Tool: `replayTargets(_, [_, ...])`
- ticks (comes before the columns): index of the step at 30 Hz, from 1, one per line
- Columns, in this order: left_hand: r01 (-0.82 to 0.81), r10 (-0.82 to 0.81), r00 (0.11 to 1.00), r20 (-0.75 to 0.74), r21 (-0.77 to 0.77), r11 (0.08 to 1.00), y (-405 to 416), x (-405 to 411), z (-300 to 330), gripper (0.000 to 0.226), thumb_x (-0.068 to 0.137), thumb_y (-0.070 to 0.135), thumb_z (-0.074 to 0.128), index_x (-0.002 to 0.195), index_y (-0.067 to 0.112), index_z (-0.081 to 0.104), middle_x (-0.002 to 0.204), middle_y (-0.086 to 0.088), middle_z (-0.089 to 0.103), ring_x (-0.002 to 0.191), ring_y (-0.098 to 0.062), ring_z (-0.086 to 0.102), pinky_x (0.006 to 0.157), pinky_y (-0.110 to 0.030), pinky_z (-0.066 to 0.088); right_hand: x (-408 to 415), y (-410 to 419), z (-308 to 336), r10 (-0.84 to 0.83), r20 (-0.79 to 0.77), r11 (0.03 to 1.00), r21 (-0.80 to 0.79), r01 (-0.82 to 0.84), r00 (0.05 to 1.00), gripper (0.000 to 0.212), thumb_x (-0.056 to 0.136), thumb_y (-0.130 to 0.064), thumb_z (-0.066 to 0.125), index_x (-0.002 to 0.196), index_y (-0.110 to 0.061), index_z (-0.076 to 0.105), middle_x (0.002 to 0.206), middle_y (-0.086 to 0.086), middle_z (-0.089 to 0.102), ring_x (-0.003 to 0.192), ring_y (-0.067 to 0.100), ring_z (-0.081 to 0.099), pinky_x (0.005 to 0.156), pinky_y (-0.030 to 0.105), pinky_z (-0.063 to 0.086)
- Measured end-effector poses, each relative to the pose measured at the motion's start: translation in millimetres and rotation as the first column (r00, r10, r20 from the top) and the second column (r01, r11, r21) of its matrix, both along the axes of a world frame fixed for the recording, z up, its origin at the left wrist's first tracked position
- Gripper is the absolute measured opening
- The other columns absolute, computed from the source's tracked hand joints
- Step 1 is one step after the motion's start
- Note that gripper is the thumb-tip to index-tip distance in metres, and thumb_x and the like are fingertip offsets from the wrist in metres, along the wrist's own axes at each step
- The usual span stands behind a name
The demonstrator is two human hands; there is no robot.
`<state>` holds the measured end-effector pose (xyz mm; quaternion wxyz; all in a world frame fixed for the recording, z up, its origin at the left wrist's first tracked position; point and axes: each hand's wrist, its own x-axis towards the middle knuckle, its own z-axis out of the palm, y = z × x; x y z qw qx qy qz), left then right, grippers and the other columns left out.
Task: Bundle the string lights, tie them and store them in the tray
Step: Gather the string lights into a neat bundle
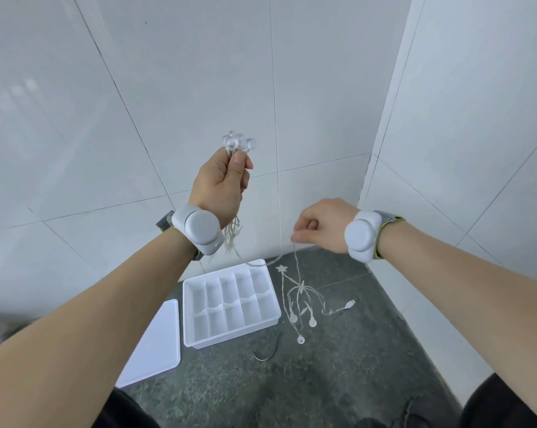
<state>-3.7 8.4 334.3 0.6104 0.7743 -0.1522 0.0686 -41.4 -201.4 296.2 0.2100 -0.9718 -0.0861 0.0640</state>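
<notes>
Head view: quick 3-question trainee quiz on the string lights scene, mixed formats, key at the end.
1. True or false: the tray already holds bulbs.
2. Which hand holds the gathered bulbs up? A) left hand B) right hand
3. Fill in: the right hand pinches the ___ hanging to the floor.

Key: 1 false; 2 A; 3 wire.

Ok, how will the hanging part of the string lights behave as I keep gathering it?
Probably floppy: the string lights hang slack from the right hand in loose loops. Likely light, since a pinch holds them. The round bulbs may swing and snag the tray rim.
</notes>
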Motion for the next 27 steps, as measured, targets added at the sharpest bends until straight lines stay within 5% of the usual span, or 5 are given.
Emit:
replayTargets(6, [-0.001,0.001,1.000,-0.002,0.055,0.998,-2,-2,-4,0.028,0.105,0.025,0.039,0.084,0.015,0.055,0.063,0.005,0.055,0.049,-0.011,0.047,0.052,-0.022,0.044,-3,-13,26,-0.128,0.190,0.963,0.259,0.076,0.973,0.032,0.078,-0.059,0.070,0.081,-0.027,0.074,0.071,-0.007,0.071,0.063,0.007,0.063,0.070,0.026,0.053])
replayTargets(10, [0.110,-0.115,0.990,-0.087,-0.066,0.992,-9,-4,-12,0.031,0.106,0.022,0.038,0.083,0.011,0.055,0.075,-0.004,0.067,0.070,-0.021,0.069,0.070,-0.035,0.059,-4,-13,31,-0.201,0.249,0.926,0.365,0.100,0.947,0.035,0.076,-0.061,0.072,0.076,-0.026,0.073,0.071,-0.001,0.071,0.062,0.009,0.059,0.065,0.024,0.050])
replayTargets(15, [0.153,-0.173,0.969,-0.178,-0.120,0.981,-24,-8,-23,0.027,0.106,0.020,0.039,0.087,0.009,0.056,0.083,-0.006,0.073,0.087,-0.025,0.074,0.084,-0.042,0.059,-2,-6,35,-0.230,0.342,0.895,0.442,0.060,0.911,0.035,0.075,-0.059,0.073,0.073,-0.024,0.072,0.063,-0.006,0.065,0.055,0.003,0.051,0.059,0.019,0.046])
replayTargets(20, [0.219,-0.246,0.945,-0.216,-0.139,0.966,-36,-14,-26,0.024,0.106,0.018,0.038,0.098,0.003,0.056,0.081,-0.011,0.073,0.077,-0.024,0.073,0.073,-0.037,0.058,-2,-1,38,-0.201,0.371,0.867,0.497,-0.011,0.907,0.025,0.077,-0.050,0.076,0.079,-0.025,0.075,0.061,-0.015,0.062,0.055,-0.002,0.052,0.058,0.010,0.041])
replayTargets(27, [0.266,-0.281,0.945,-0.167,-0.105,0.958,-36,-14,-27,0.023,0.104,0.019,0.046,0.093,0.008,0.064,0.067,-0.001,0.065,0.061,-0.022,0.061,0.070,-0.039,0.058,-1,-1,39,-0.269,0.386,0.862,0.505,0.041,0.882,0.027,0.077,-0.053,0.075,0.073,-0.026,0.074,0.060,-0.015,0.065,0.058,0.007,0.055,0.059,0.020,0.048])
